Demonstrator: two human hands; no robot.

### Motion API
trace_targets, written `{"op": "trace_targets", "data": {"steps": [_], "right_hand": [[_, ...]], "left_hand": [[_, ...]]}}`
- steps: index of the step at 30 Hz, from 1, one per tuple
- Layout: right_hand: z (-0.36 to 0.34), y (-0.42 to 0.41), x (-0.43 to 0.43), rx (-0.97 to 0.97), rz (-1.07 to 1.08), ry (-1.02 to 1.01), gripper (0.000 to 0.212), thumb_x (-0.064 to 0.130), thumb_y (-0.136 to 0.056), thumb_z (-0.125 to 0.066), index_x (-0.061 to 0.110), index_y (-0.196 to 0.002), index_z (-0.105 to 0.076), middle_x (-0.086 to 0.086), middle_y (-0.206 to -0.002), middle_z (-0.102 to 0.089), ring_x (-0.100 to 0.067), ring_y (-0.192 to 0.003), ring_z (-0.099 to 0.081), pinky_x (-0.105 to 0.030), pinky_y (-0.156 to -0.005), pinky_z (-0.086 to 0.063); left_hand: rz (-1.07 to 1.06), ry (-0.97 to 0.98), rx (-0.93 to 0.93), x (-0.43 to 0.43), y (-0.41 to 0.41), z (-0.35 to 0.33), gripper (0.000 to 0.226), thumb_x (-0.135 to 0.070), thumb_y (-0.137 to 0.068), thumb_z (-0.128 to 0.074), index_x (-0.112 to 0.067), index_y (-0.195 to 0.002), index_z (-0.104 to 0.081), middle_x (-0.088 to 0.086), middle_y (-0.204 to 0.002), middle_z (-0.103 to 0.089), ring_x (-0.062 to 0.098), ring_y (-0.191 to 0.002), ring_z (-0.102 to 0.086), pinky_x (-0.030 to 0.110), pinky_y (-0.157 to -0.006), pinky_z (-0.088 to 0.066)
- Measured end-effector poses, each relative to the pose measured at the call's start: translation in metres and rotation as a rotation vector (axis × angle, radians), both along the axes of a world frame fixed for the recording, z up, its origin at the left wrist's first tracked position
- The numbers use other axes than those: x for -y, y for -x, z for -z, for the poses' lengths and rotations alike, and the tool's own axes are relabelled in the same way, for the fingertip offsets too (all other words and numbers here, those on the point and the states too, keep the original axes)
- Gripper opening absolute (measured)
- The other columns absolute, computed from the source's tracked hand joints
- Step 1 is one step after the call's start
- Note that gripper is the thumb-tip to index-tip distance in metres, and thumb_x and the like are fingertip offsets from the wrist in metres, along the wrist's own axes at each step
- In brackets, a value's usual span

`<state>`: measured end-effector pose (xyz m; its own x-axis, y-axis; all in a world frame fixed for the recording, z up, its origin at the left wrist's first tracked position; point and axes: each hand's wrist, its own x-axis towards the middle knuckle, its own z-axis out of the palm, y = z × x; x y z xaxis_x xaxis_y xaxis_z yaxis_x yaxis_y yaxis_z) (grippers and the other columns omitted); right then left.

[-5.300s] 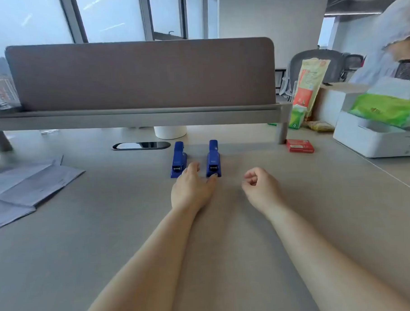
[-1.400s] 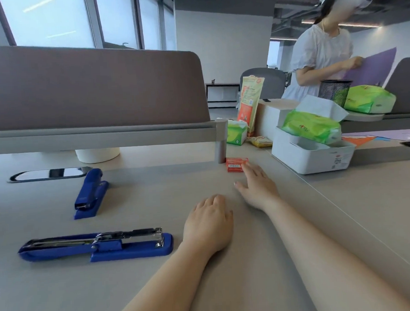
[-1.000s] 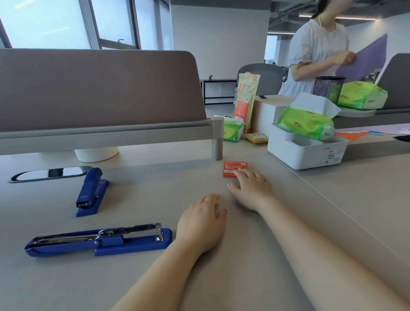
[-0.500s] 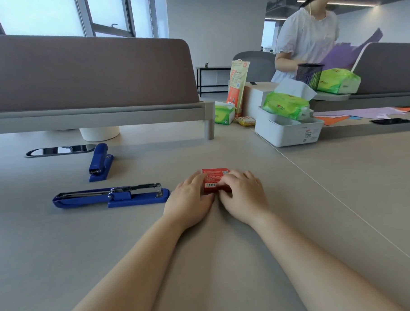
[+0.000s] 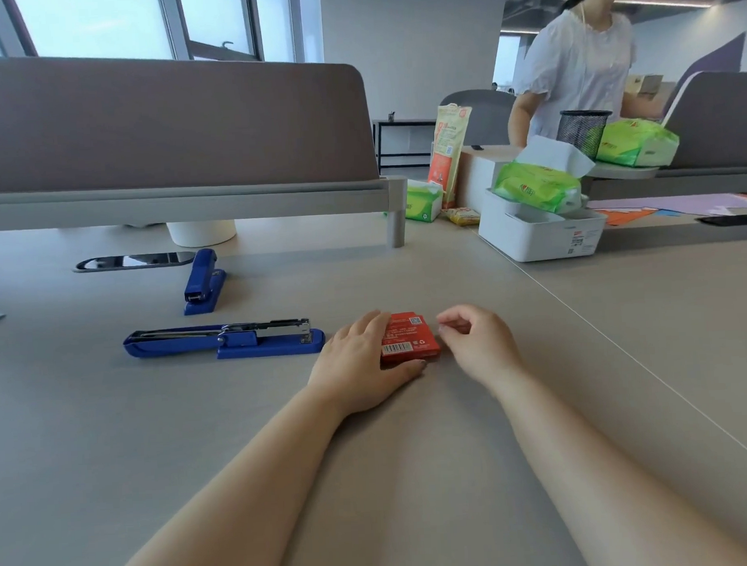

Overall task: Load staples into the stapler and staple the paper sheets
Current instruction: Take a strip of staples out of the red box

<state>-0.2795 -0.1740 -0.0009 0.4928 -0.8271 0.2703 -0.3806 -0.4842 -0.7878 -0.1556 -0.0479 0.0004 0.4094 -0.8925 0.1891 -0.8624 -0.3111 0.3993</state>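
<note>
On the desk [image 5: 413,452], right of the opened stapler [image 5: 224,340], the red staple box [image 5: 408,339] is lying flat. The left hand [image 5: 358,360] is clamping it between fingers and thumb, while the right hand [image 5: 477,342] is curling its fingertips against the box's right end, pinch unconfirmed. Step judged: opening the box; the left should be pinning it flat while the right is easing the end out gently, so no strips are spilling.

Left hand [image 5: 358,364] grips red staple box [image 5: 408,339] on table [image 5: 417,443]; right hand [image 5: 473,342] pinches its end
</note>
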Motion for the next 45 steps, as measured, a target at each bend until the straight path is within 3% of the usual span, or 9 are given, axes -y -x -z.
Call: {"op": "trace_targets", "data": {"steps": [7,13,17,19,24,33,37,40,45], "right_hand": [[-0.001,-0.006,-0.005,-0.027,-0.097,-0.08,0.018,0.013,-0.084,-0.059,0.022,-0.091,-0.073,0.002,-0.097,-0.072,-0.017,-0.094,-0.064,-0.033,-0.088,-0.05],[-0.011,-0.006,-0.017,0.191,-0.199,-0.233,0.019,0.003,-0.085,-0.058,0.014,-0.09,-0.073,-0.002,-0.088,-0.071,-0.01,-0.079,-0.064,-0.01,-0.065,-0.047],[-0.015,-0.007,-0.023,0.303,-0.25,-0.36,0.018,0.007,-0.087,-0.058,0.016,-0.09,-0.073,-0.003,-0.082,-0.07,-0.017,-0.073,-0.066,-0.027,-0.062,-0.056],[-0.015,-0.008,-0.024,0.319,-0.259,-0.342,0.015,0.011,-0.086,-0.062,0.019,-0.089,-0.074,-0.002,-0.081,-0.07,-0.02,-0.078,-0.066,-0.034,-0.072,-0.057],[-0.019,-0.007,-0.029,0.372,-0.306,-0.318,0.013,0.008,-0.085,-0.064,0.02,-0.086,-0.07,-0.007,-0.08,-0.069,-0.015,-0.073,-0.065,-0.023,-0.067,-0.056],[-0.019,-0.007,-0.032,0.267,-0.154,0.083,0.012,0.009,-0.08,-0.065,0.014,-0.086,-0.074,0.015,-0.069,-0.066,0.004,-0.06,-0.058,-0.009,-0.062,-0.045],[-0.023,-0.006,-0.033,0.405,-0.182,-0.052,0.02,0.002,-0.081,-0.06,0.018,-0.078,-0.072,0.004,-0.07,-0.071,-0.007,-0.064,-0.062,-0.023,-0.066,-0.053],[-0.027,-0.005,-0.033,0.567,-0.23,-0.283,0.025,0.001,-0.086,-0.055,0.019,-0.079,-0.071,0.003,-0.07,-0.072,-0.01,-0.066,-0.067,-0.02,-0.064,-0.053],[-0.028,-0.008,-0.037,0.598,-0.264,-0.439,0.017,0.007,-0.09,-0.053,0.013,-0.09,-0.069,-0.001,-0.074,-0.073,-0.015,-0.072,-0.07,-0.028,-0.072,-0.053]], "left_hand": [[-0.056,0.03,-0.004,0.005,0.001,-0.003,0.08,-0.07,-0.071,-0.056,-0.032,-0.137,-0.032,0.001,-0.133,-0.041,0.025,-0.125,-0.036,0.037,-0.103,-0.031],[-0.059,0.077,-0.075,0.005,-0.001,-0.003,0.08,-0.069,-0.066,-0.062,-0.032,-0.133,-0.038,-0.002,-0.125,-0.042,0.021,-0.122,-0.038,0.037,-0.104,-0.034],[-0.027,0.176,-0.133,0.003,-0.005,-0.002,0.079,-0.059,-0.068,-0.067,-0.026,-0.133,-0.038,-0.002,-0.127,-0.041,0.019,-0.121,-0.038,0.037,-0.103,-0.036],[-0.021,0.239,-0.154,0.002,-0.006,-0.002,0.077,-0.052,-0.068,-0.071,-0.025,-0.133,-0.039,-0.002,-0.126,-0.04,0.019,-0.121,-0.037,0.035,-0.102,-0.035],[-0.014,0.365,-0.163,0.001,-0.004,-0.003,0.076,-0.037,-0.067,-0.077,-0.021,-0.132,-0.041,-0.001,-0.126,-0.039,0.02,-0.118,-0.036,0.025,-0.094,-0.029],[0.028,0.444,-0.172,0.002,-0.001,-0.004,0.081,-0.037,-0.063,-0.082,-0.023,-0.131,-0.041,-0.003,-0.127,-0.038,0.015,-0.118,-0.035,0.024,-0.094,-0.03],[0.066,0.472,-0.287,0.0,-0.003,-0.006,0.08,-0.031,-0.063,-0.083,-0.026,-0.129,-0.039,-0.01,-0.121,-0.038,0.006,-0.114,-0.041,0.026,-0.095,-0.038],[0.104,0.484,-0.436,0.0,-0.004,-0.006,0.079,-0.027,-0.063,-0.084,-0.031,-0.127,-0.038,-0.011,-0.123,-0.04,-0.005,-0.11,-0.043,0.026,-0.095,-0.044],[0.121,0.48,-0.487,0.001,-0.005,-0.004,0.081,-0.028,-0.064,-0.083,-0.03,-0.13,-0.036,-0.01,-0.129,-0.04,0.004,-0.122,-0.039,0.031,-0.1,-0.045]]}}
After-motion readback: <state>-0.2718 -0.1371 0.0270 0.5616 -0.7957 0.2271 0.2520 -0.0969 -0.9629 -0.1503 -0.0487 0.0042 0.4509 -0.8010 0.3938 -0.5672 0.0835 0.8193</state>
